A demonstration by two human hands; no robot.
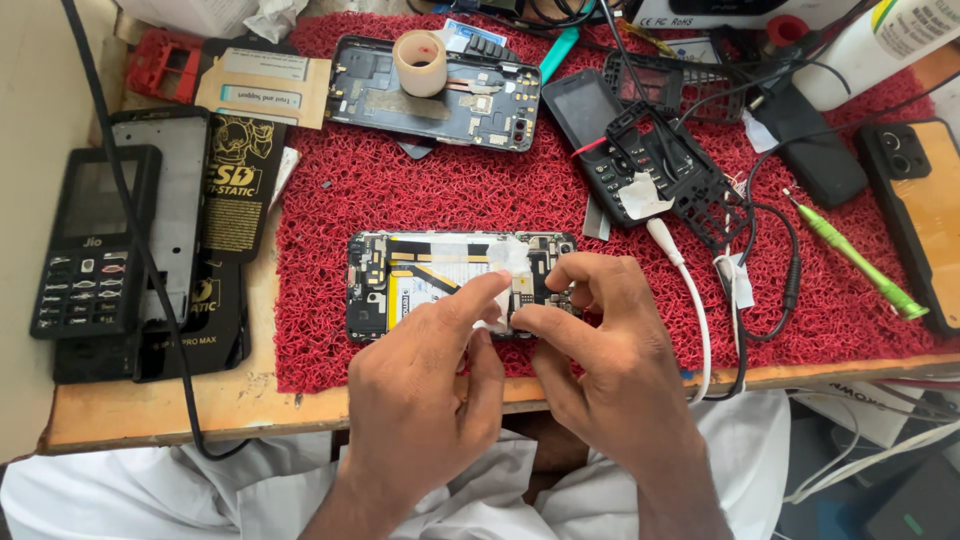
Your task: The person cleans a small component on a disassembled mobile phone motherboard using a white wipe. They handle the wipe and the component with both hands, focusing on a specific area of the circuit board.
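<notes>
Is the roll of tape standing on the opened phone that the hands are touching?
No, the roll of tape stands on another opened phone farther back, while both hands touch the nearer opened phone.

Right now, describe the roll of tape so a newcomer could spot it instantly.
Start at the red bristly mat covering the workbench. Near its far edge lies an opened phone, back cover off, separate from the one under the hands. The roll of tape stands on it: a short beige ring with a hollow centre, the only round, pale thing among flat dark parts.
</notes>
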